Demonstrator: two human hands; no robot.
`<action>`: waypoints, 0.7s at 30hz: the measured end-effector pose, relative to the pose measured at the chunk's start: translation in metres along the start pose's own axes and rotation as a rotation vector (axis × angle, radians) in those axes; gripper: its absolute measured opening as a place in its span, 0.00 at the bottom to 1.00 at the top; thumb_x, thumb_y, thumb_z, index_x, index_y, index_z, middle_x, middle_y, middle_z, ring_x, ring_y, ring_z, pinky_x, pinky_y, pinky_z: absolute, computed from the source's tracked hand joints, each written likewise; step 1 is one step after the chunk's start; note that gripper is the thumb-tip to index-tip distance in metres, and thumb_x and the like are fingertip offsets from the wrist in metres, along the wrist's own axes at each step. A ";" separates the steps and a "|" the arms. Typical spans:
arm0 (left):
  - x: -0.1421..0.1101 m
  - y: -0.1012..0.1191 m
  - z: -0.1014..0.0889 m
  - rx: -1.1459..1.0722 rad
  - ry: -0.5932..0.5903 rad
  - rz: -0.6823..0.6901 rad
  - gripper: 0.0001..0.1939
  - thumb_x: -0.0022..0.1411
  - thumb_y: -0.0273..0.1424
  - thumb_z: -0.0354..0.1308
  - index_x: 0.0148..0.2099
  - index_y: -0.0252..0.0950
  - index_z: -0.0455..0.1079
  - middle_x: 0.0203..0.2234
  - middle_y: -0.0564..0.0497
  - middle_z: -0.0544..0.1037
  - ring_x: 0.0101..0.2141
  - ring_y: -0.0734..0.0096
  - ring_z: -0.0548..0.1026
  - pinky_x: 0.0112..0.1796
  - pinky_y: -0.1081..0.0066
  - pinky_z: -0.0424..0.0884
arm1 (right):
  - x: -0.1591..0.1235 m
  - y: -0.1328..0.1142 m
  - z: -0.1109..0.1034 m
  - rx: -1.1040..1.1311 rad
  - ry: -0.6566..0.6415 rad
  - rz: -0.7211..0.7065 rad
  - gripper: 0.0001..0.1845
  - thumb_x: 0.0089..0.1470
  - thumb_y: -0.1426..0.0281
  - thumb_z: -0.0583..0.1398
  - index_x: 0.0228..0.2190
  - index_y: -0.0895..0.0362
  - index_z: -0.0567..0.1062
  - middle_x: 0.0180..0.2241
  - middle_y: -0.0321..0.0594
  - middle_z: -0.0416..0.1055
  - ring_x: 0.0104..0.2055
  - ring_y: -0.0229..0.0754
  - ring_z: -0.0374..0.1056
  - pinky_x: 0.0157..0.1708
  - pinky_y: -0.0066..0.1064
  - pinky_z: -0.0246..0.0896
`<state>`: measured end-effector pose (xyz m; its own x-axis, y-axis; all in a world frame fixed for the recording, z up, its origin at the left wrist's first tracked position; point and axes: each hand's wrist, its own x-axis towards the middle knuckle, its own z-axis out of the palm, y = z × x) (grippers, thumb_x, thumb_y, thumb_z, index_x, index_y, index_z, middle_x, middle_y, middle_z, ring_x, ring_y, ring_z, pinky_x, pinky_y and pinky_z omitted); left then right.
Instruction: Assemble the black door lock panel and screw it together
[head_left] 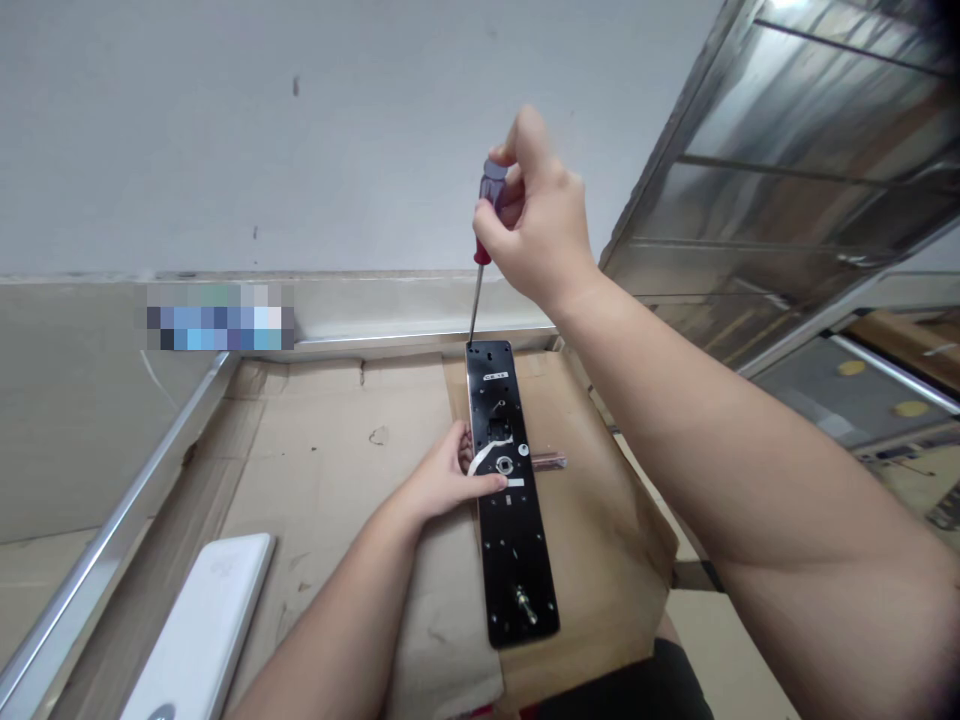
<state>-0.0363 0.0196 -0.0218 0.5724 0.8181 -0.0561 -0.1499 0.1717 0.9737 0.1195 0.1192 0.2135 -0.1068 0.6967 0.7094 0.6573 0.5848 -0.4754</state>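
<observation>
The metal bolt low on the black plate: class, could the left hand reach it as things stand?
Probably yes: only bare black plate lies between the left hand and the metal bolt.

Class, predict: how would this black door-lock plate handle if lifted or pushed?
The black door-lock plate looks stiff, lying straight under the left hand. It is probably fairly heavy for its size if metal. The metal bar jutting from under it could snag the cardboard if pushed.
</observation>
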 end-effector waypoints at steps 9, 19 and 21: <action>0.000 -0.001 0.000 0.012 -0.007 -0.012 0.37 0.49 0.34 0.76 0.58 0.38 0.62 0.54 0.38 0.75 0.54 0.48 0.76 0.55 0.49 0.70 | -0.004 0.005 0.005 0.065 -0.006 0.051 0.16 0.56 0.64 0.62 0.45 0.44 0.64 0.32 0.34 0.74 0.35 0.43 0.75 0.33 0.33 0.67; 0.002 -0.010 -0.003 -0.021 0.006 -0.035 0.37 0.49 0.32 0.75 0.58 0.37 0.62 0.55 0.36 0.74 0.48 0.51 0.79 0.51 0.49 0.73 | -0.046 0.024 -0.028 0.299 0.309 0.111 0.15 0.59 0.53 0.58 0.47 0.38 0.64 0.39 0.39 0.71 0.43 0.46 0.74 0.29 0.34 0.70; 0.003 -0.010 -0.003 -0.028 0.019 -0.034 0.37 0.48 0.32 0.76 0.57 0.36 0.63 0.54 0.36 0.74 0.47 0.52 0.80 0.50 0.50 0.74 | -0.060 0.033 -0.038 0.376 0.408 0.141 0.14 0.60 0.53 0.56 0.47 0.37 0.63 0.40 0.40 0.70 0.42 0.48 0.74 0.27 0.35 0.69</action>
<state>-0.0357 0.0220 -0.0320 0.5621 0.8218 -0.0937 -0.1528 0.2146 0.9647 0.1761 0.0809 0.1744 0.3086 0.6049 0.7341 0.3259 0.6578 -0.6791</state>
